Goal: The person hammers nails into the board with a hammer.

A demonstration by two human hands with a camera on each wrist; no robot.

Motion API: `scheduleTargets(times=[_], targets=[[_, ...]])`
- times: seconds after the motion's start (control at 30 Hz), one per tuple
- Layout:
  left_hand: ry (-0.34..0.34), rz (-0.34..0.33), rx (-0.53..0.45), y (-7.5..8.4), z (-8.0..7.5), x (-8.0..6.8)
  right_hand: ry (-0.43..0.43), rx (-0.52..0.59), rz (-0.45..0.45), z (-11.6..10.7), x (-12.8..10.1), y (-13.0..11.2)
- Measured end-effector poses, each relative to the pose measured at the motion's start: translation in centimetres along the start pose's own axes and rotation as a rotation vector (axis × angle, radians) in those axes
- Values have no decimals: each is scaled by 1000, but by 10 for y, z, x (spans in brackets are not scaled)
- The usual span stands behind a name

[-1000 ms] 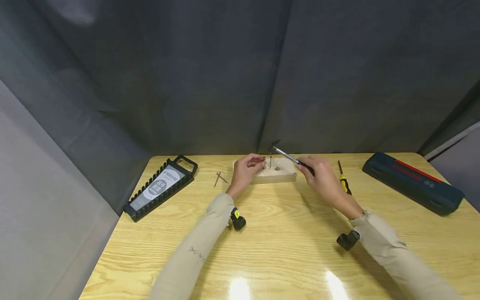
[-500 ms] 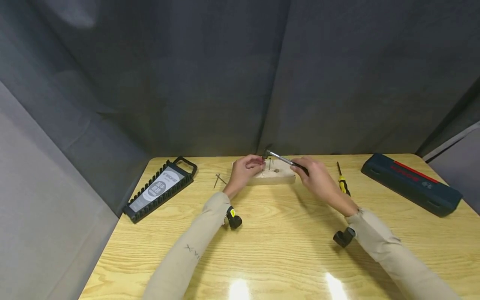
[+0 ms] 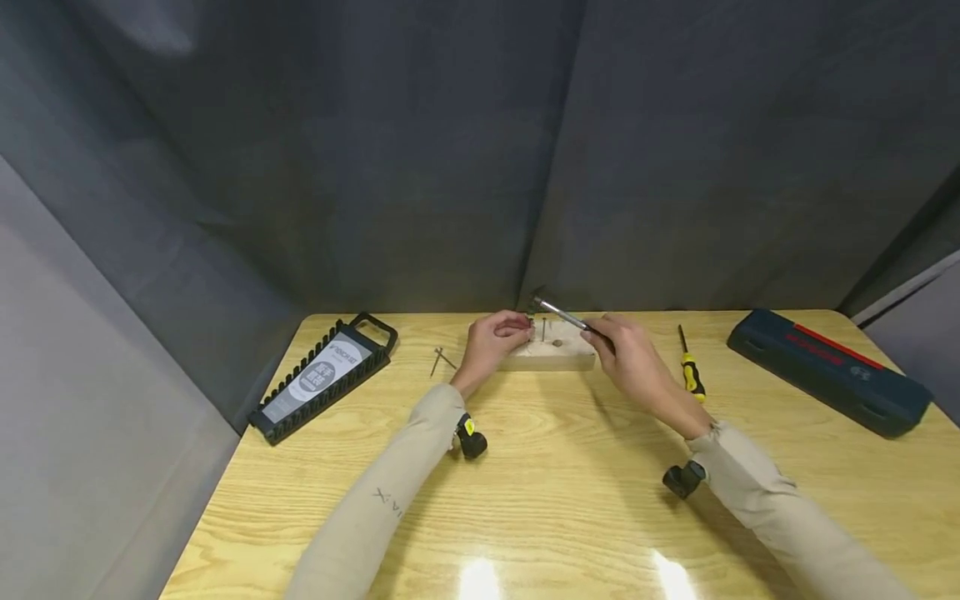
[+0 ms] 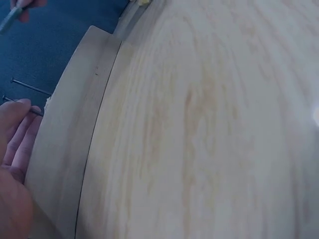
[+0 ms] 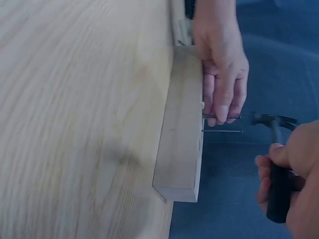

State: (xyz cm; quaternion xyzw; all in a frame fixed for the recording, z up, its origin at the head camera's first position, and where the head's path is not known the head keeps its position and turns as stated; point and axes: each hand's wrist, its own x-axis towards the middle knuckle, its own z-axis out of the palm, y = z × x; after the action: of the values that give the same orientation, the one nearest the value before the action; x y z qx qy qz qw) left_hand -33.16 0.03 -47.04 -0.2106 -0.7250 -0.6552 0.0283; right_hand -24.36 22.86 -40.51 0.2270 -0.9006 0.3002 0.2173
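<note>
Nail (image 5: 237,117) in the right-wrist view: pinched between the thumb and fingers of the left grip (image 5: 224,84), one end at the wooden block (image 5: 180,129), its head just beyond the fingertips. Beside that grip, a second nail (image 5: 224,131) stands in the block, roughly parallel. The right grip (image 5: 299,162) is wrapped around the dark handle of a claw hammer (image 5: 279,186), whose striking face is near the pinched nail's head, with a small gap between. With the fingertips so close to the head, short, light taps seem safest; pinching lower would leave more shank exposed.

Head view: the block rests on a pale wood bench (image 3: 555,475), under and just right of the left grip. The second nail stands upright immediately right of that grip, so a narrow, straight swing should help the hammer miss it. Loose nails (image 3: 438,361) lie left of the left grip, with a black toothed rack (image 3: 324,377) farther left. Right of the right grip lies a yellow-and-black screwdriver (image 3: 691,373), then a dark case (image 3: 828,371) with a red stripe.

Left-wrist view: the left grip's thumb and fingers meet around the nail, close to the block. Both nails slant alike here; matching the second one's line should help keep the pinched nail straight.
</note>
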Motion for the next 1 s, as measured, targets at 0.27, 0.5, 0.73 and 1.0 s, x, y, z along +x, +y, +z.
scheduleTargets(times=[0.27, 0.5, 0.73, 1.0], targets=[[2, -18, 22, -5, -5, -6, 18, -4, 7, -2, -4, 4], [10, -17, 4, -4, -3, -8, 32, -14, 26, -8, -15, 9], [11, -46, -43, -8, -11, -6, -76, -33, 38, -2, -4, 5], [5, -63, -48, -4, -13, -8, 66, 12, -72, -9, 7, -9]])
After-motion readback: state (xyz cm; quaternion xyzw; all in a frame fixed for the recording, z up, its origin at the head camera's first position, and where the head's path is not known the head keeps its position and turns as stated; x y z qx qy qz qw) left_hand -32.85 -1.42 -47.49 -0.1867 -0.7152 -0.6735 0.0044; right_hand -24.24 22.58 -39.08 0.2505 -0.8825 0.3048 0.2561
